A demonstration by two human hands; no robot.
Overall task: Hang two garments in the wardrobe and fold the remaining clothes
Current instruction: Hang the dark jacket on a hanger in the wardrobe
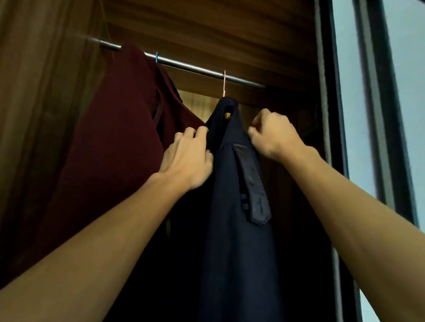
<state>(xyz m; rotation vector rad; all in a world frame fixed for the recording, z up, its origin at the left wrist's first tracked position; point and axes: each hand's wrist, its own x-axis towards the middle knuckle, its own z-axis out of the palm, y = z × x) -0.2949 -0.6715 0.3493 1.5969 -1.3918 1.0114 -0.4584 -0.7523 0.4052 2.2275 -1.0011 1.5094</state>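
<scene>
A navy coat [239, 216] hangs by a pink hanger [224, 83] on the wardrobe rail [189, 67], beside a maroon coat [119, 138]. The left hand [188, 158] grips one shoulder with curled fingers [196, 134]. The right hand [274, 136] curls at the other (hold too blurred to tell). A hard tug could unhook the hanger.

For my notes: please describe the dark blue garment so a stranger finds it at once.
Find the metal rail inside the wardrobe. The navy jacket hangs toward its right end, on a pink hanger. Unlike the maroon garment beside it, it carries a gold button.
</scene>
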